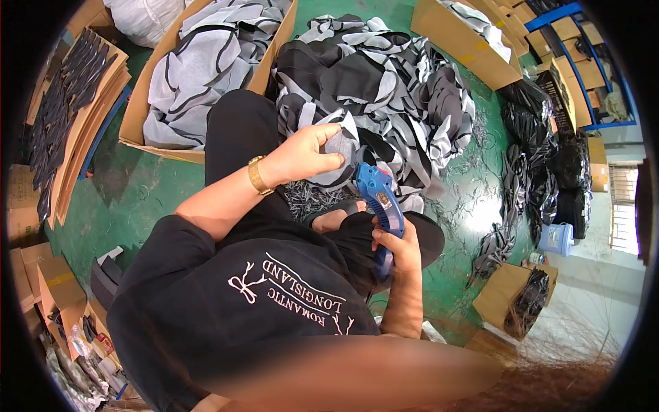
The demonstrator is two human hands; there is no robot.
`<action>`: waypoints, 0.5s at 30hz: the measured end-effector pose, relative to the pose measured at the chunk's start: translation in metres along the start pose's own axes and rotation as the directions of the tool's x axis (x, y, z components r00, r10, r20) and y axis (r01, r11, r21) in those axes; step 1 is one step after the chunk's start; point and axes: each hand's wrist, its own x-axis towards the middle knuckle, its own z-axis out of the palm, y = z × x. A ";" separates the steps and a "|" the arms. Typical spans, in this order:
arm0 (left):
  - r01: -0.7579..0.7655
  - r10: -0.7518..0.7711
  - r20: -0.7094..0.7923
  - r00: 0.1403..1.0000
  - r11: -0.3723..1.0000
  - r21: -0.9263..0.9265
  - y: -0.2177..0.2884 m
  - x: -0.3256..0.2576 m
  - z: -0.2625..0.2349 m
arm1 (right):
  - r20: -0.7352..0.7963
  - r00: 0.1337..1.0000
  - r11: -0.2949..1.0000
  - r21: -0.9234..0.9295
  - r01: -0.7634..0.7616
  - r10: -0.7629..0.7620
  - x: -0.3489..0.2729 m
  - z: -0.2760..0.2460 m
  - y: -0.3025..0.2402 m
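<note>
Between the thumb and fingers of my left hand (305, 154) a grey fabric piece (336, 145) with black edging is pinched. My right hand (401, 246) is wrapped round the handle of a blue electric fabric cutter (376, 189). The cutter's head points up toward the fabric, close beside the held piece; its blade is too small to make out. Just beyond both hands a big heap of grey and black fabric pieces (371, 79) lies on the floor. Thin cut strips (309, 198) are scattered beneath the held piece.
At the far left stands a cardboard box (278, 44) full of grey fabric, with another box (467, 48) at the far right. Black plastic bags (528, 113) and a blue bucket (556, 239) line the right side. Stacked cardboard (86, 130) with black pieces leans at left.
</note>
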 end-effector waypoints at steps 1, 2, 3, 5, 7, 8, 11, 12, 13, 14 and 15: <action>-0.005 0.003 0.028 1.000 0.997 0.081 0.002 0.000 -0.003 | 0.003 1.000 1.000 0.000 -0.002 0.002 0.001 0.000 -0.001; -0.004 0.002 0.026 1.000 0.997 0.080 0.005 0.001 -0.006 | 0.020 1.000 1.000 0.024 -0.015 0.015 0.001 0.000 -0.002; -0.032 0.020 0.083 0.996 0.989 0.143 0.007 0.002 -0.010 | 0.038 0.999 0.998 0.047 -0.029 0.028 0.002 0.000 -0.003; 0.014 -0.047 0.184 0.982 0.984 0.176 0.012 0.004 -0.016 | 0.051 0.998 0.999 0.038 -0.032 0.030 0.003 -0.002 -0.003; -0.023 -0.030 0.264 0.964 0.980 0.197 0.004 0.009 -0.026 | 0.066 0.997 0.999 0.028 -0.034 0.032 0.004 -0.003 -0.003; -0.062 -0.017 0.346 0.938 0.975 0.214 0.004 0.011 -0.028 | 0.075 0.996 0.999 0.006 -0.039 0.038 0.004 -0.004 -0.004; -0.075 -0.042 0.382 0.923 0.955 0.287 0.010 0.012 -0.029 | 0.086 0.996 0.999 -0.034 -0.034 0.036 0.006 -0.003 -0.006; -0.028 -0.104 0.386 0.917 0.946 0.322 0.014 0.011 -0.028 | 0.086 0.996 0.998 -0.052 -0.022 0.027 0.006 -0.002 -0.007; -0.027 -0.105 0.386 0.916 0.946 0.322 0.014 0.010 -0.028 | 0.086 0.996 0.998 -0.051 -0.023 0.028 0.008 -0.002 -0.007; -0.013 -0.121 0.384 0.915 0.944 0.328 0.015 0.010 -0.027 | 0.093 0.996 0.999 -0.048 -0.015 0.020 0.009 -0.001 -0.008; 0.000 -0.136 0.381 0.914 0.942 0.334 0.015 0.009 -0.026 | 0.099 0.995 0.999 -0.046 -0.008 0.012 0.011 0.001 -0.008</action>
